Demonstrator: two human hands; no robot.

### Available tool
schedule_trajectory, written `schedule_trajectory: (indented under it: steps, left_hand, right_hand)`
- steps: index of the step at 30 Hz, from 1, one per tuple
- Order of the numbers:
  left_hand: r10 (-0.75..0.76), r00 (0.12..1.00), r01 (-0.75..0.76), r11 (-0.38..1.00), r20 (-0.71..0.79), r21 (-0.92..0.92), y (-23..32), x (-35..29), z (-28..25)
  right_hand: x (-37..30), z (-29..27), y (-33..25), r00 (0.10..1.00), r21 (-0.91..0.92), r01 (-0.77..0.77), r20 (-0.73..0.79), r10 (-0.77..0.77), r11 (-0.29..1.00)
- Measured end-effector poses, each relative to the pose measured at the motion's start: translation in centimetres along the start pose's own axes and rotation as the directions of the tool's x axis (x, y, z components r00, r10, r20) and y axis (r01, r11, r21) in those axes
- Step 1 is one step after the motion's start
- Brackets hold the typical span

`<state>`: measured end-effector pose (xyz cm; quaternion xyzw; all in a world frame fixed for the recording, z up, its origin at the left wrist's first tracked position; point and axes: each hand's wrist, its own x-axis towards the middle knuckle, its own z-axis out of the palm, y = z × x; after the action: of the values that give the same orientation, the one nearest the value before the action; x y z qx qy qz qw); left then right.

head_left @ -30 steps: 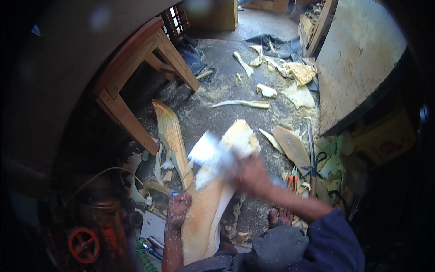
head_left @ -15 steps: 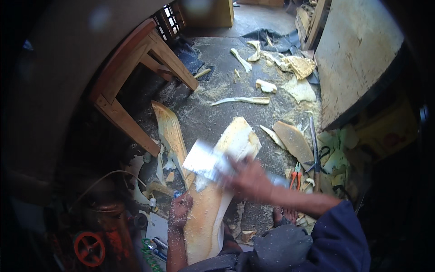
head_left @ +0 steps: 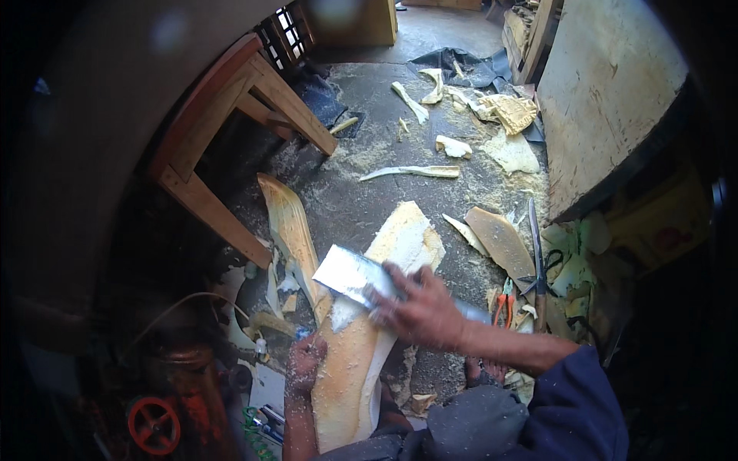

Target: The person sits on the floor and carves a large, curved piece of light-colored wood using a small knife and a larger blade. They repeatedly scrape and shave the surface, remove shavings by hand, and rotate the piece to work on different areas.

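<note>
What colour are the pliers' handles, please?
Orange-red, on the pliers in the head view.
</note>
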<state>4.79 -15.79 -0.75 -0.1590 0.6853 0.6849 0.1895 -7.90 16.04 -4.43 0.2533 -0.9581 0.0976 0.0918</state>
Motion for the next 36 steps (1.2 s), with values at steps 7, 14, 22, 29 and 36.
schedule_trajectory:
  steps: [7,14,22,29,36]
  left_hand:
    - [0.03,1.0,-0.029,0.99,-0.004,0.14,-0.1,0.2,-0.4]
    - [-0.006,0.998,0.01,0.997,0.058,-0.072,0.9,-0.1,0.3]
    - [0.0,0.999,0.001,1.0,0.038,-0.025,0.3,0.3,-0.3]
    - [0.004,1.0,-0.003,1.0,0.03,-0.01,0.5,0.0,-0.3]
    - [-0.01,0.999,0.011,1.0,0.031,-0.012,0.8,0.1,0.0]
  right_hand:
    - [1.1,0.4,0.5,0.958,-0.046,-0.19,0.212,0.195,0.981]
    - [0.3,-1.5,-3.3,0.989,0.2,-0.059,0.147,0.029,0.978]
    - [1.7,-3.0,-0.5,0.943,0.252,-0.33,0.141,0.303,0.91]
    - [0.1,-0.3,-2.2,0.983,0.163,-0.17,0.102,0.155,0.972]
    - [0.6,0.7,-2.1,0.984,0.114,-0.177,-0.016,0.179,0.978]
